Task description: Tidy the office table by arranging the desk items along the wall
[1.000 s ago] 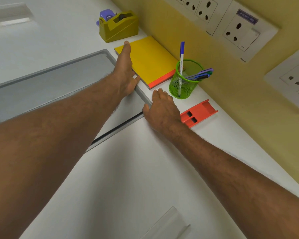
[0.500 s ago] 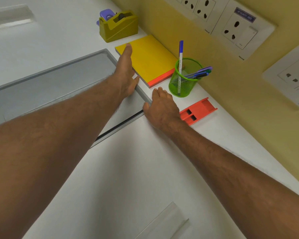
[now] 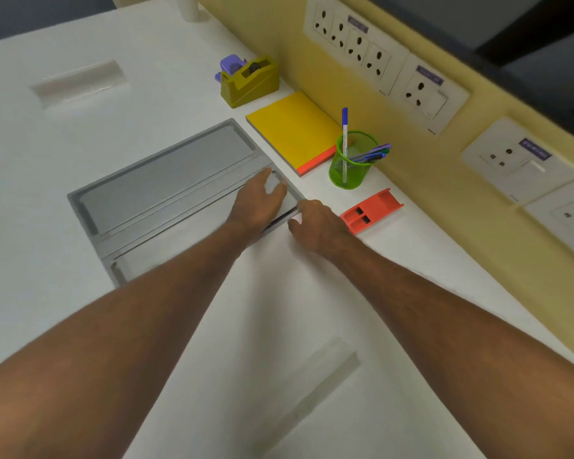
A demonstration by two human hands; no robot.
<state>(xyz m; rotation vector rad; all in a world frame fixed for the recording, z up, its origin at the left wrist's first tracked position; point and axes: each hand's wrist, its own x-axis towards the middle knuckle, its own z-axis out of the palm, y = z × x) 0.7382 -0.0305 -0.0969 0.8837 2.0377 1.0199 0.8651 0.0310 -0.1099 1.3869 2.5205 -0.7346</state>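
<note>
Green mesh cup [image 3: 348, 170] holds pens [image 3: 371, 154].

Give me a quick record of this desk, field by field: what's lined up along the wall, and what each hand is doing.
Along wall: tape dispenser, yellow notepad, green pen cup, red holder
Behind dispenser: purple item
Left hand: open, resting on grey panel
Right hand: fingers loosely curled, at panel corner, holding nothing
Surface: white table

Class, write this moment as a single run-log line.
left hand: open, over grey tray | right hand: curled on table, empty | notepad, pen cup: by wall
</note>
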